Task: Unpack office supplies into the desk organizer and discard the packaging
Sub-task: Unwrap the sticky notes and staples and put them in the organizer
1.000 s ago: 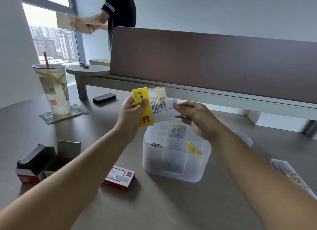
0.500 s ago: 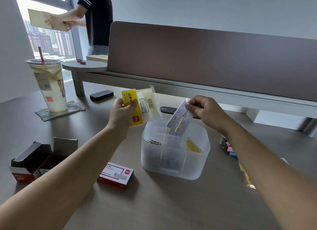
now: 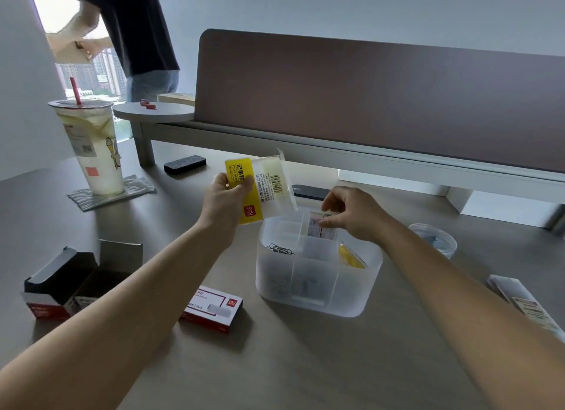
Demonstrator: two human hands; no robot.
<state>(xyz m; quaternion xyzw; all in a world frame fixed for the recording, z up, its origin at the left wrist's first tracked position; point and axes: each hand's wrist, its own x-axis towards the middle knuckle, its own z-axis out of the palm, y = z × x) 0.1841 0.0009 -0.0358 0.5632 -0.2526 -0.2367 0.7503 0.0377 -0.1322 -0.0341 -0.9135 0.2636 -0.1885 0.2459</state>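
Reading labels: "STICKY NOTES" and "No 66307" are printed on the yellow part of the packet (image 3: 260,189), with a red "deli" logo, Chinese characters and a barcode on its clear part.
Left hand: the packet is gripped at its yellow end by the left hand (image 3: 227,200), thumb in front and fingers curled behind; the packet is held tilted, above and just left of the organizer's back rim.
Right hand: the right hand (image 3: 351,212) is held over the back of the organizer (image 3: 318,299); a small pad (image 3: 318,229) is pinched between thumb and fingertips, the other fingers loosely curled.
Pad: it stands in a back compartment, directly under the right hand; its printing is too small to be read.
Organizer: a frosted, divided tub is set below and between the two hands; paper clips (image 3: 279,249) are seen in a left compartment, a yellow item (image 3: 351,256) in a right one.
Staple box: a red and white box (image 3: 214,308) with a "deli" logo lies below the left forearm; its finer print cannot be read.
Open boxes: two opened cartons (image 3: 70,281) lie far left of the left arm.
Wrapper: a printed clear wrapper (image 3: 526,305) lies right of the right forearm.
Cup: a lidded drink (image 3: 91,146) with a red straw stands well left of the left hand.
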